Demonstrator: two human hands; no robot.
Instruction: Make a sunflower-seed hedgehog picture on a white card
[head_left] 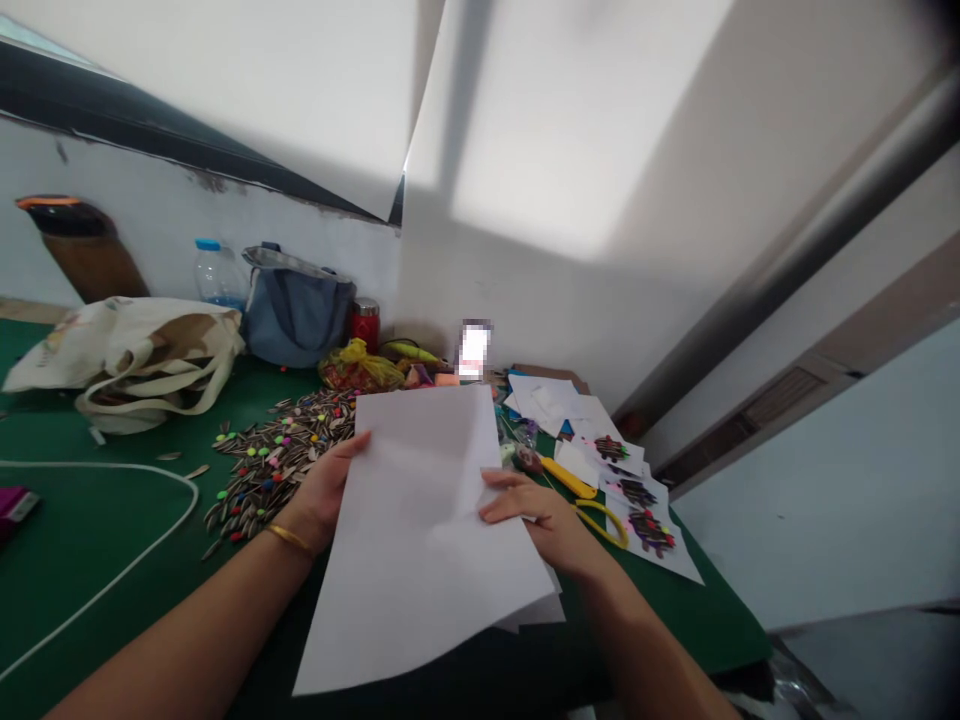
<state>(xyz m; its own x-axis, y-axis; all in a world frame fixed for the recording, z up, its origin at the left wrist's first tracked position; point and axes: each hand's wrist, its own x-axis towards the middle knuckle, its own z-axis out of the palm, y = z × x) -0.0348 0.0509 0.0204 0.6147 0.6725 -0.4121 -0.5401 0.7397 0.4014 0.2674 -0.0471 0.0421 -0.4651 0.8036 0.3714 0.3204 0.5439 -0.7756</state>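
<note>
Several sheets of white paper (427, 540) are held up between my hands, tilted over the front of the table. My left hand (330, 490) grips their left edge, its thumb on top and the other fingers hidden behind. On the right edge, my right hand (536, 515) holds the sheets with fingers lying over the top sheet; its thumb is not clearly seen. The top sheet is blank, and corners of other sheets stick out below it at the right. A heap of striped sunflower seeds (277, 460) mixed with small coloured balls lies just left of the paper.
Right of the paper lie a yellow utility knife (568, 478), yellow-handled scissors (604, 522) and sheets with seed figures (651, 532). Behind stand a blue bag (296, 310), a red flask (365, 325) and a lit phone (473, 348). A white cable (150, 545) crosses the green table (67, 570).
</note>
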